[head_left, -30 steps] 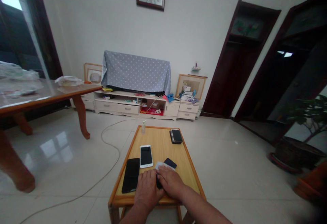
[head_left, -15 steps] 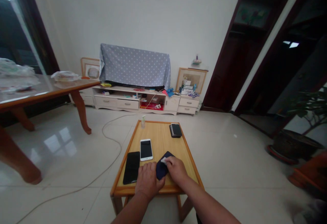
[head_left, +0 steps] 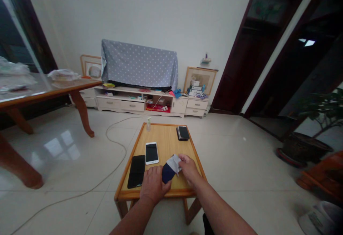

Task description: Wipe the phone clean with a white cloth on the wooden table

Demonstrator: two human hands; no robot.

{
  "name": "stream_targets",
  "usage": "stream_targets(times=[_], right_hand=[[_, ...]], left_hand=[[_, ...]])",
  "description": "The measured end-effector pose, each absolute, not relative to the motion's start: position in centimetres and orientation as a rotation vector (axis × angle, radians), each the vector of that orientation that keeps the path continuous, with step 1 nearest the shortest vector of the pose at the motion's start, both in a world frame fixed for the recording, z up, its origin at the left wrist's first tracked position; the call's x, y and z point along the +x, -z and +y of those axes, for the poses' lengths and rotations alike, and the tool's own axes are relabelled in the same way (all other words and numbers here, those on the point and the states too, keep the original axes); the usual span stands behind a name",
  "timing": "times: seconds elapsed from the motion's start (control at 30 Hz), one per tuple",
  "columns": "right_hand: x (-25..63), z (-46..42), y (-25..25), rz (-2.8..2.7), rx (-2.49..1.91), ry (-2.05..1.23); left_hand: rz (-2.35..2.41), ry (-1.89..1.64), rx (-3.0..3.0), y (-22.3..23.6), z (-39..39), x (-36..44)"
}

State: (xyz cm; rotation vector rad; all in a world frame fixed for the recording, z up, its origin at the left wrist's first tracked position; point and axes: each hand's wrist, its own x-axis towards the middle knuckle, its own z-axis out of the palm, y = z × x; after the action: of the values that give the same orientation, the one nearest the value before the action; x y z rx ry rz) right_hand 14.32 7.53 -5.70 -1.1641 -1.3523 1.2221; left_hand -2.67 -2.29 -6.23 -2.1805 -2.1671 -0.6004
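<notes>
My left hand rests at the near side of the table and grips the lower left edge of a dark blue phone, thumb along its near end. A white wipe lies spread over the phone's far part, which it hides. My right hand pinches that wipe at its right edge. Left of my left hand lies a large black phone, screen up. Beyond it is a white phone with a dark screen.
The small wooden table has a raised rim. At its far right sits a stack of phones; a pump bottle stands far left. A cable crosses the floor. A larger table is at left, a potted plant at right.
The white wipe, bunched in my right hand before, is now spread across the far part of the phone. My right hand has shifted slightly right; the left still holds the phone.
</notes>
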Motion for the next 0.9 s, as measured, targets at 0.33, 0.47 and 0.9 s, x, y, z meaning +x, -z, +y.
stream_targets(times=[0.33,0.47,0.9], right_hand=[[14.2,7.8,4.9,-1.522,-1.244,-0.989],[12.6,7.5,5.0,-1.57,-1.272,-1.001],[11.2,5.4,5.2,-1.773,-1.313,-0.903]], left_hand=[[-2.145,0.589,-2.183,6.3,-2.4,-2.7],[-2.14,0.561,-2.216,5.7,-2.5,-2.7],[-2.174,0.512,-2.275,4.5,-2.9,-2.7]])
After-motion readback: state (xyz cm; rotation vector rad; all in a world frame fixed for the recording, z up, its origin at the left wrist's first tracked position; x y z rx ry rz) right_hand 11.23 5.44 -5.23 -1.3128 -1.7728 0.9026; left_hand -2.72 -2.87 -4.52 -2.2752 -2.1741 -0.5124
